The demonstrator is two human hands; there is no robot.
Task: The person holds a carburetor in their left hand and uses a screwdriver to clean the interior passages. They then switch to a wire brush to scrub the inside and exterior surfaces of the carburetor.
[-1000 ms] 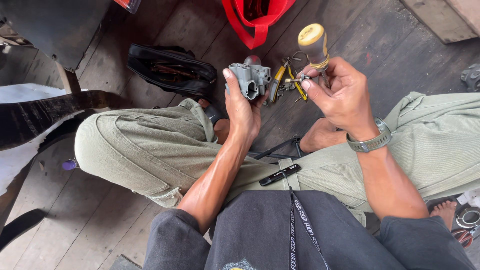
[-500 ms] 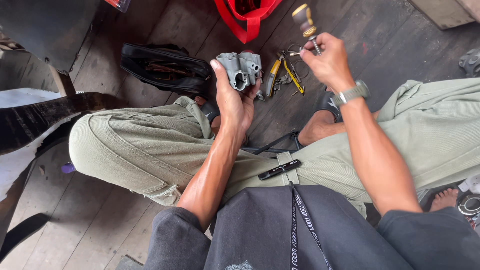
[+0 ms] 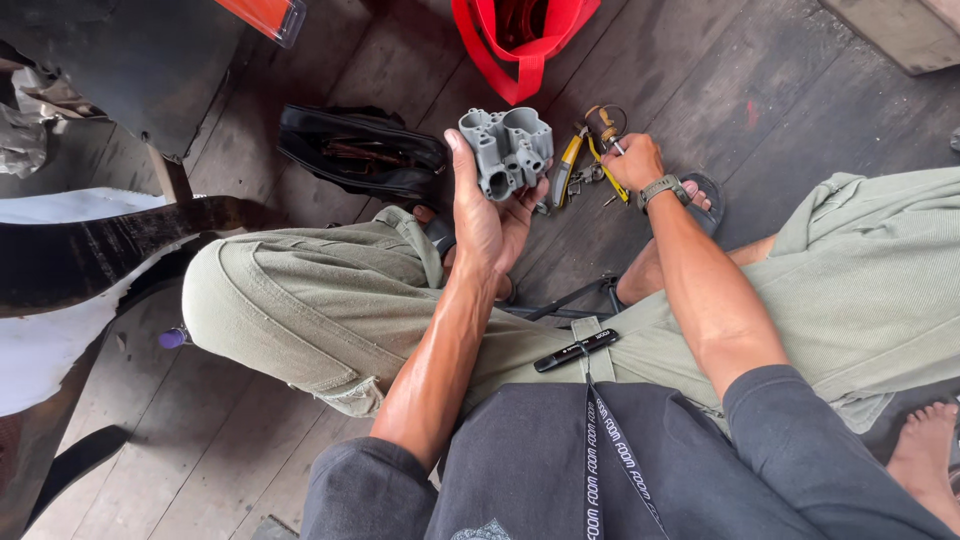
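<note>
My left hand (image 3: 485, 225) holds up a grey metal carburettor body (image 3: 508, 150), its round openings turned toward me. My right hand (image 3: 635, 163), with a watch on the wrist, is stretched down to the wooden floor, fingers curled around the thin shaft of a screwdriver (image 3: 603, 122) with a pale rounded handle. Yellow-handled pliers (image 3: 566, 165) and small metal bits lie on the boards between the two hands. I sit with knees bent in olive trousers.
An open black tool pouch (image 3: 360, 152) lies left of the carburettor body, and a red bag (image 3: 520, 40) sits beyond it. A black pen-like tool (image 3: 575, 350) rests on my lap. A curved black panel (image 3: 100, 250) is at left. Another person's bare foot (image 3: 925, 445) shows at lower right.
My right hand has gone from chest height down and away to the floor by the pliers, carrying the screwdriver. My left hand has turned the carburettor body and raised it slightly.
</note>
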